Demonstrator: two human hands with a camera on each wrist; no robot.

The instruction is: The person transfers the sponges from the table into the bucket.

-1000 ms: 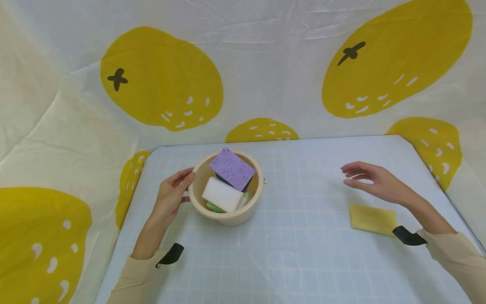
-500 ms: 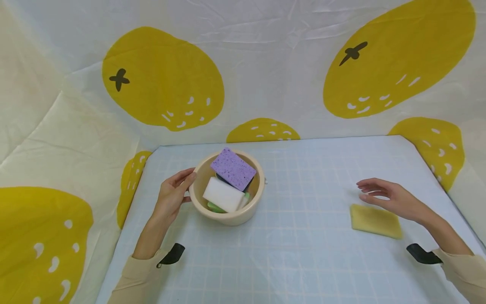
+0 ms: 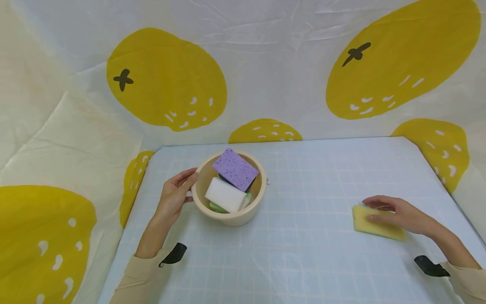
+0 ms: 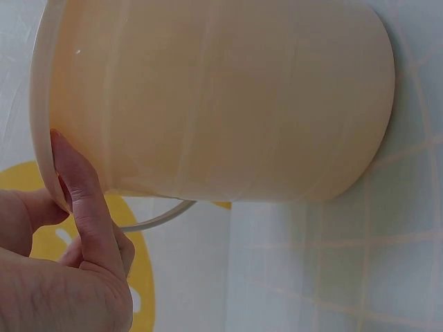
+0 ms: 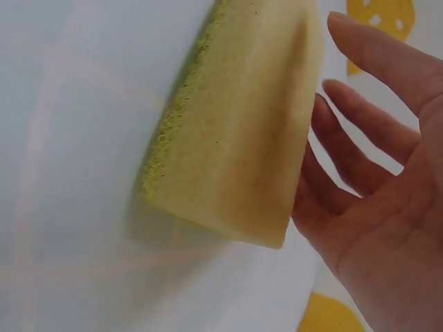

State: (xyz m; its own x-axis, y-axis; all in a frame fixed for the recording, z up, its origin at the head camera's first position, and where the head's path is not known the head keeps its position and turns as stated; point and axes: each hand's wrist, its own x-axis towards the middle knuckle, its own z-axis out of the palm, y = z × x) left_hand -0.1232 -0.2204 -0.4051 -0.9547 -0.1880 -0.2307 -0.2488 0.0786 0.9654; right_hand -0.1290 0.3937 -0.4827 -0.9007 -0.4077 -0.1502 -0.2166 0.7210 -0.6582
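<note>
While the left hand (image 3: 172,202) steadies the bowl (image 3: 228,217) at centre frame, the right hand (image 3: 398,213) rests straight-fingered on the sponge (image 3: 364,226), lower right; closing the fingers round it likely comes next.

Light was bright, even and diffuse, casting only faint soft shadows. The head view was sharp, bowing slightly at its edges; both wrist views were softly blurred.

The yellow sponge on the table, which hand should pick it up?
The right hand, probably. It is already at the yellow sponge, fingers over its far edge, not yet curled round it. The left hand is far off, touching the rim of the bowl.
</note>
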